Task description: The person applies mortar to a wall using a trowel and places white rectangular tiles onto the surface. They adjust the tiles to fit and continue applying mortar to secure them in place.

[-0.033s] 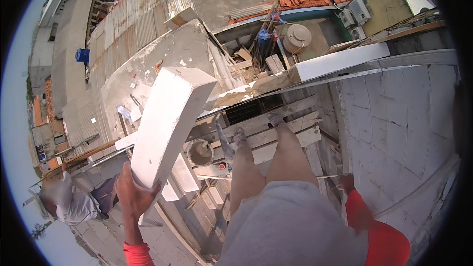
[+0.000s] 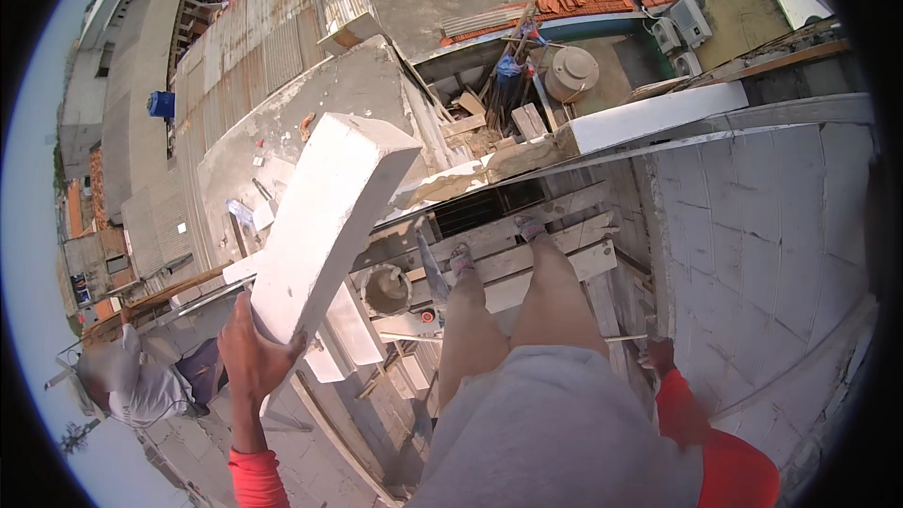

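My left hand (image 2: 259, 353) grips the lower end of a long white lightweight concrete block (image 2: 320, 226), fingers on one side and thumb on the other. The block is tilted, its far end raised in front of me to the left. At the right, my right hand (image 2: 658, 355) is closed beside the grey block wall (image 2: 743, 254), next to the end of a thin wooden stick (image 2: 625, 337). Whatever its fingers hold is too small to make out. A bucket (image 2: 386, 289) with grey residue stands left of my feet.
My feet are on wooden planks (image 2: 555, 259) with dark gaps between them. More white blocks (image 2: 353, 325) lie below the held one. Another person (image 2: 155, 386) is at the far left. Beyond the wall edge are lower roofs, a round tank (image 2: 571, 73) and a white block (image 2: 658, 116).
The surroundings and the block sit slightly farther right in the picture. Both hands keep nearly the same place and grip.
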`<state>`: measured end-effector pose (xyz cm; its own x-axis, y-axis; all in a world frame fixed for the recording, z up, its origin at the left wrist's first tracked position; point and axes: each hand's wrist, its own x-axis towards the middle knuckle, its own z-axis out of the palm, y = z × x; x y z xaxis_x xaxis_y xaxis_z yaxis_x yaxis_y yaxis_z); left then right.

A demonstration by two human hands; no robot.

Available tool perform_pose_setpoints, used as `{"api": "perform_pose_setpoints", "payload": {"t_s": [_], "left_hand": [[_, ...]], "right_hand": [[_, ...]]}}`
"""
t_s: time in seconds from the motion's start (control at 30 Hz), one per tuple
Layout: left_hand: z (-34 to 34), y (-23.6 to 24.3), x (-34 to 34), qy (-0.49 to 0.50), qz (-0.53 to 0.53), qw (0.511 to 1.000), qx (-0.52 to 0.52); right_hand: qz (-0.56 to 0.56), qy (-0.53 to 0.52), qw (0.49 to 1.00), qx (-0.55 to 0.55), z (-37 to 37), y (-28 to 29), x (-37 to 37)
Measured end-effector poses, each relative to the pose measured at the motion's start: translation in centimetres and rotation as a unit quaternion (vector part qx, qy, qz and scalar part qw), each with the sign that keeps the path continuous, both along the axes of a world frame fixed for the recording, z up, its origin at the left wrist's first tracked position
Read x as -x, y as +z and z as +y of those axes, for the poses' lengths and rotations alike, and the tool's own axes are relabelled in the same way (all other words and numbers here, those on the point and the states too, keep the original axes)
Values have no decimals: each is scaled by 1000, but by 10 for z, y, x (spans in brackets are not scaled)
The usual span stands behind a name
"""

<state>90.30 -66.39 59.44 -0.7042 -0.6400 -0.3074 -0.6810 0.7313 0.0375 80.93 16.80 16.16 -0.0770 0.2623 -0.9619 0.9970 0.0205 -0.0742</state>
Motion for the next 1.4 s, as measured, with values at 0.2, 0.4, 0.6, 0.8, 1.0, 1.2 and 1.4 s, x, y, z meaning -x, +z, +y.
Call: {"api": "perform_pose_setpoints", "payload": {"t_s": [0.2, 0.4, 0.6, 0.8, 1.0, 1.2, 1.4], "left_hand": [[-84, -61, 56, -110, -2, 994, 12], [-124, -132, 85, -188, -27, 982, 20], [-123, -199, 82, -207, -48, 977, -15], [-99, -238, 78, -205, -79, 974, -51], [-74, -276, 81, -230, -64, 969, -70], [-41, -307, 99, -244, -28, 966, -82], [-9, -320, 131, -268, -29, 960, -76]], "right_hand": [[51, 137, 989, -38, -65, 21, -127], [91, 170, 979, -71, -109, 60, -201], [88, 90, 987, -101, -123, 80, -275], [64, 30, 989, -130, -142, 91, -317], [38, -20, 990, -136, -157, 78, -336], [44, -1, 987, -157, -159, 78, -365], [15, -56, 987, -152, -165, 88, -392]]}}
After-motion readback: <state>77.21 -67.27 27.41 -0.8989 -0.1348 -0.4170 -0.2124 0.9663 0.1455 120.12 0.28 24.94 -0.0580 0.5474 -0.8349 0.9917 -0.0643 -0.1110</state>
